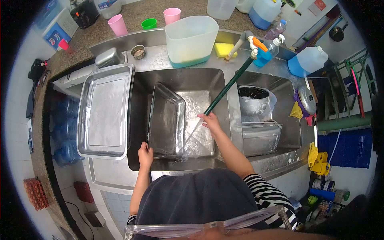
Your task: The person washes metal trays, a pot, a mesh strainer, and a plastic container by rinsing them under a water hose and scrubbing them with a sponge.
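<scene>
1. The left sink basin [138, 120] holds a steel tray [166, 120] tilted up on its long edge, its hollow facing right; water lies on the basin floor beside it.
2. The right sink basin [290, 128] holds a metal pot [253, 100] with suds inside and a rectangular steel pan [261, 138] in front of it.
3. A large flat tray [105, 112] rests on the drainboard just left of the sink, with nothing in it.
4. A translucent plastic tub [191, 39] on the tabletop [136, 14] behind the sink has a little bluish liquid at its bottom; a yellow sponge [224, 49] lies just beside it.
5. The tilted steel tray looks dull grey, wet and shiny along its rim.
6. The left hand [145, 154] curls its fingers over the tray's near corner, gripping it.
7. The right hand [210, 121] is closed around the end of a green hose [228, 86]; a stream of water fans from it toward the tray.
</scene>
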Action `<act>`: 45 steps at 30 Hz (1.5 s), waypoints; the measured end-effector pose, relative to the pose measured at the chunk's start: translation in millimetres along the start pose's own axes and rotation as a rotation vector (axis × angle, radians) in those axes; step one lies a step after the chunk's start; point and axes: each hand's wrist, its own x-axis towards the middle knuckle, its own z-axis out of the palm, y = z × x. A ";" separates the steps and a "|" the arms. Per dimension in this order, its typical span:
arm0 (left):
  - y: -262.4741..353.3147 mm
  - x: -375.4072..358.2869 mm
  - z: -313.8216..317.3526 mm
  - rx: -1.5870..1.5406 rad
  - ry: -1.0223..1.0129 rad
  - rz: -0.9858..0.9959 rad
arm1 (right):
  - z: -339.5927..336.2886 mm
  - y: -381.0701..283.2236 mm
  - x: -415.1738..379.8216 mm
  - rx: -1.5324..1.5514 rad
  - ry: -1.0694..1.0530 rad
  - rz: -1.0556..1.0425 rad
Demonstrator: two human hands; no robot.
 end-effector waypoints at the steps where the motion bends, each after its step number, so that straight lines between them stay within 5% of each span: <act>1: -1.0 -0.9 1.0 -0.022 -0.012 0.000 | 4.2 -2.6 -3.1 0.001 0.003 0.008; 11: -17.6 0.2 11.4 -0.052 -0.087 -0.067 | 28.6 -23.7 -20.6 0.271 -0.140 0.021; 20: 8.1 -1.6 3.7 -0.028 -0.106 -0.054 | 20.0 -23.8 -23.6 0.162 -0.118 0.021; 22: 10.9 -4.0 9.0 -0.221 -0.293 -0.201 | 28.2 -29.5 -25.3 0.213 -0.147 0.020; 25: 37.1 -6.4 14.4 -0.056 -0.396 -0.237 | 40.6 -35.4 -24.3 0.282 -0.186 0.020; 27: 41.9 -7.3 25.3 0.048 -0.373 -0.205 | 46.3 -39.5 -25.7 0.341 -0.208 0.030; 30: 31.9 -4.0 48.2 0.463 -0.189 0.170 | 51.9 -40.2 -23.8 0.359 -0.207 0.026; 36: 31.1 17.7 76.1 0.224 -0.483 -0.201 | 59.0 -37.6 -18.9 0.443 -0.210 0.063; 37: 31.2 17.3 78.3 0.224 -0.482 -0.198 | 57.9 -37.0 -19.2 0.444 -0.209 0.060; 39: 32.8 13.4 83.3 -0.063 -0.138 0.086 | 53.7 -34.2 -19.9 0.450 -0.214 0.070; 45: 27.8 18.7 89.0 -0.192 -0.228 0.029 | 44.4 -21.5 -16.7 0.386 -0.167 0.056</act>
